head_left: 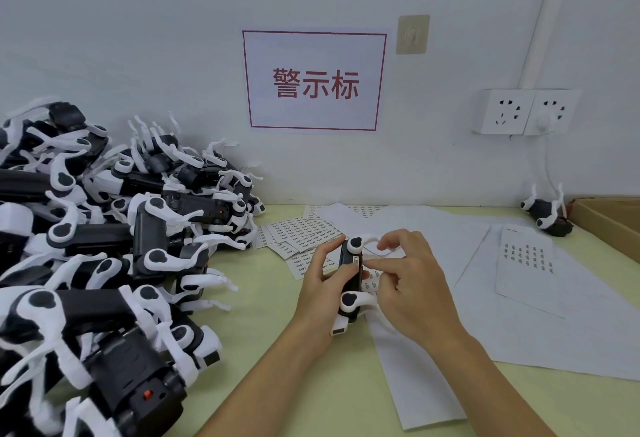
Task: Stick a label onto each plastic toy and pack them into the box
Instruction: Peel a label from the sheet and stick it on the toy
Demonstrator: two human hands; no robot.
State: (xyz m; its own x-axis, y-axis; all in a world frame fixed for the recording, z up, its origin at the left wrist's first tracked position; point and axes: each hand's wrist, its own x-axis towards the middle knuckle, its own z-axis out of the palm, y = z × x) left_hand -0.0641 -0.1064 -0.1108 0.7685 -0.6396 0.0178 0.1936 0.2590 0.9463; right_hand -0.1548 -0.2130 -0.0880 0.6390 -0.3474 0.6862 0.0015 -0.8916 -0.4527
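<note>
A black and white plastic toy stands on end above the table's middle, gripped around its body by my left hand. My right hand is at the toy's right side, its index fingertip pressing on the black body where a small label sits. Label sheets lie flat just behind the toy. The cardboard box shows only its corner at the right edge.
A big heap of the same toys fills the left side of the table. One toy lies alone by the box. White backing sheets cover the table's right half. A wall socket with a plugged cable is above.
</note>
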